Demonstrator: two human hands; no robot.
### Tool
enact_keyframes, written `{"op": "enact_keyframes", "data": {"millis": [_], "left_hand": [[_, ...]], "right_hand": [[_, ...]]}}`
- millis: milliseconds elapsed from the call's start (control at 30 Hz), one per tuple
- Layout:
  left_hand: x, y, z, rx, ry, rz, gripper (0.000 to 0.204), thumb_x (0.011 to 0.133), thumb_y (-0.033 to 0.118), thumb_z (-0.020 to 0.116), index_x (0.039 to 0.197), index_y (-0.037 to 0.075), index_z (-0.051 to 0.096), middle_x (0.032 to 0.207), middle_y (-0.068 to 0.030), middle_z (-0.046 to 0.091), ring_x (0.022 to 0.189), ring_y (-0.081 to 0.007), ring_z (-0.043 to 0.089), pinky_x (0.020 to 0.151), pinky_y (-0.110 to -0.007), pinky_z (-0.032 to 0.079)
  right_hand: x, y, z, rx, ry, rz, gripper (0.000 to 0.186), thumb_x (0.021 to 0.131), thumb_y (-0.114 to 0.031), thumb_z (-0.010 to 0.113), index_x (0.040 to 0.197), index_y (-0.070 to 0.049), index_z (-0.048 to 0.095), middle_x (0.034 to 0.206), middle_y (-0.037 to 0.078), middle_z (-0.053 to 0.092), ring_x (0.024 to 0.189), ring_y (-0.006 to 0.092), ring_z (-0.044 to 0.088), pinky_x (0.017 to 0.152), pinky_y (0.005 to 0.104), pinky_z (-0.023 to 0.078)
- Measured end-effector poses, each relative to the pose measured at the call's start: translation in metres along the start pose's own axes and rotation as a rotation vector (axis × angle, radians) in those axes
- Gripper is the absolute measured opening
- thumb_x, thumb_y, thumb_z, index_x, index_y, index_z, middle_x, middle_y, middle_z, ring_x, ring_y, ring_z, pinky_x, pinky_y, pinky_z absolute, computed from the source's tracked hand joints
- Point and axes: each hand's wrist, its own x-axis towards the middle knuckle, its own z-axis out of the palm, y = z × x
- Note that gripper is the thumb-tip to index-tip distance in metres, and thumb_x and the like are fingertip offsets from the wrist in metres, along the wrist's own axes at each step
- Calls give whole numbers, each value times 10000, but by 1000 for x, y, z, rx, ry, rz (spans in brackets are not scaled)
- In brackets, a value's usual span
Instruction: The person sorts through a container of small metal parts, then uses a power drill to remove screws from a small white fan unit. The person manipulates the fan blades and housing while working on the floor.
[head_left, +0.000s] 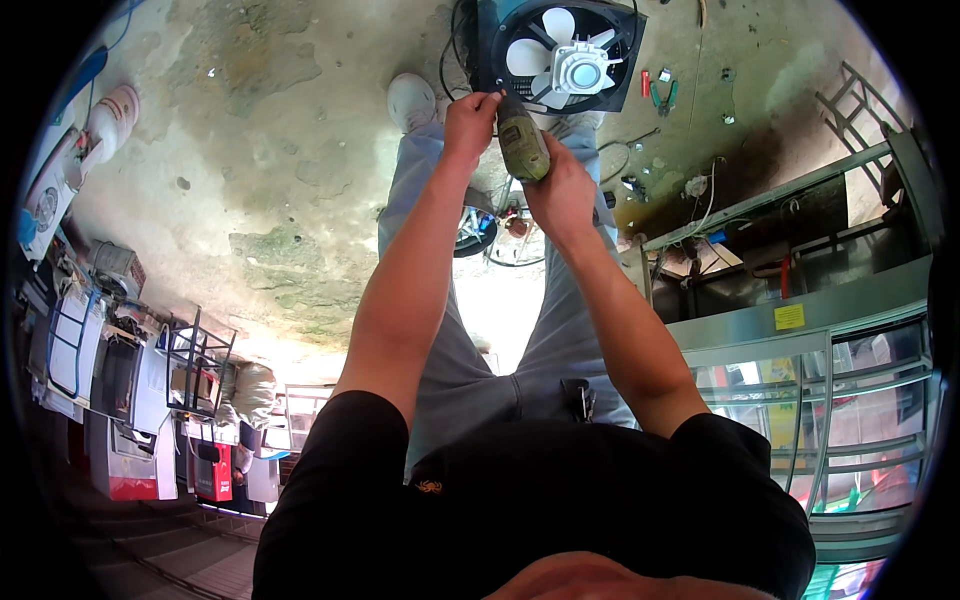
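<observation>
My right hand (562, 192) is wrapped round the handle of a green and black cordless drill (522, 140). The drill's front end points away from me, at the near left corner of a fan. My left hand (470, 125) is closed beside the drill's tip, its fingertips pinched together; what they hold there is too small to make out. The fan has a square black frame (492, 68), white blades (558, 25) and a pale motor housing (582, 72) in the middle. It sits on the floor just beyond my feet.
Right of the fan lie green-handled pliers (664, 98), a small red cylinder (645, 82) and scattered small parts. A dark container (474, 238) with loose items stands between my legs. A metal-framed glass cabinet (780, 385) is at the right; stacked appliances (125, 380) stand at the left.
</observation>
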Motion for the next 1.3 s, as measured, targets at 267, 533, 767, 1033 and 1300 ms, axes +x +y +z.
{"op": "enact_keyframes", "data": {"millis": [267, 533, 767, 1033, 1300], "left_hand": [[1, 3, -3, 8, -18, 2, 250, 972, 248, 640, 915, 25, 739, 677, 41, 565, 587, -58, 464, 531, -249, 362], [-2, 6, -3, 38, -9, 30, 262, 964, 260, 652, 937, 18, 745, 679, 27, 586, 593, -62, 484, 534, -255, 377], [0, 7, -1, -5, -3, 3, 259, 960, 258, 660, 962, 14, 747, 678, 25, 589, 581, -61, 482, 524, -250, 375], [3, -2, -4, -13, -25, 2, 277, 948, 273, 661, 923, 7, 738, 683, -3, 605, 608, -92, 517, 565, -278, 405], [5, -1, -2, -42, -34, 1, 231, 974, 247, 643, 884, 50, 723, 676, 53, 549, 577, -42, 458, 515, -232, 346]], "right_hand": [[1, 2, 7, 13, -6, 27, 452, 785, -138, 703, 1225, -99, 607, 1074, 137, 683, 972, 364, 664, 808, 458, 531], [1, -2, 0, 37, -29, 45, 439, 794, -147, 697, 1221, -108, 606, 1082, 132, 681, 975, 367, 662, 806, 463, 527], [4, -4, 0, 29, -25, 57, 493, 774, -109, 700, 1258, -84, 610, 1108, 159, 687, 1005, 369, 662, 835, 439, 535], [1, 2, 5, 34, 28, 9, 462, 767, -108, 699, 1221, -105, 612, 1039, 135, 679, 951, 368, 663, 778, 463, 528], [2, 0, 6, 20, 39, 6, 436, 765, -89, 688, 1193, -98, 608, 1023, 139, 678, 936, 366, 668, 764, 464, 530]]}}
